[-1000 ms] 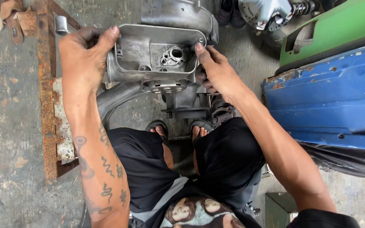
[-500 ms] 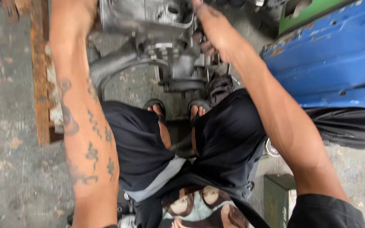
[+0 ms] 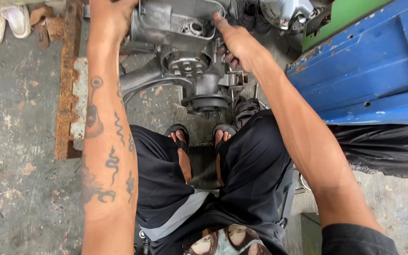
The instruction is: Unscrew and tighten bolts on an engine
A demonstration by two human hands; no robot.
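A: What's at far left?
B: White shoes (image 3: 4,22) in the upper-left corner, then a rusty beam (image 3: 69,80) running down the floor.
A: And the hands?
B: The left hand (image 3: 112,19) grips the left edge of the grey engine case (image 3: 175,23) at top centre; its fingers are cut off, so I can't tell how far they close. The right hand (image 3: 237,45) curls round the right edge.
A: Further right?
B: A blue panel (image 3: 369,71)

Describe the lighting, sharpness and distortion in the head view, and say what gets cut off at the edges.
Head view: soft, even daylight, with no hard shadows and no strong glare on the grey metal engine casing. The frame is sharp, tattoos on the forearm crisp. Wide-angle stretch makes both forearms look long. The left hand is clipped by the top edge; the right hand shows whole, gripping the casing's right side.
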